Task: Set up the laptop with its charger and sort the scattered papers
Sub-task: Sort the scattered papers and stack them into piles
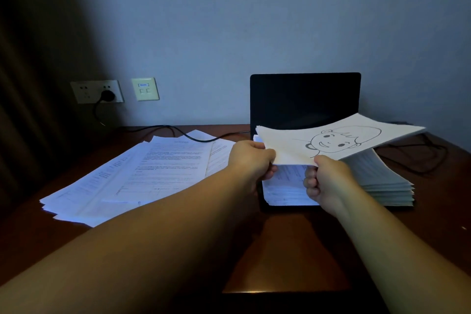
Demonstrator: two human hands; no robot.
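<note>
A black laptop (pixel 304 99) stands open at the back right of the desk, its screen dark. A thick stack of papers (pixel 377 183) lies on its keyboard. Both hands hold a lifted bundle of sheets (pixel 356 135) whose top page shows a cartoon face drawing. My left hand (pixel 251 159) grips the bundle's near left corner. My right hand (pixel 325 177) pinches its near edge from below. Scattered printed papers (pixel 142 173) lie spread on the desk's left half. A black charger cable (pixel 183 134) runs from a plug (pixel 108 95) in the wall socket across the desk to the laptop.
The dark wooden desk (pixel 293 250) meets a grey wall. A second white wall plate (pixel 145 89) sits beside the socket. More black cable (pixel 420 158) loops on the desk right of the laptop. A dark curtain (pixel 23 84) hangs at the left.
</note>
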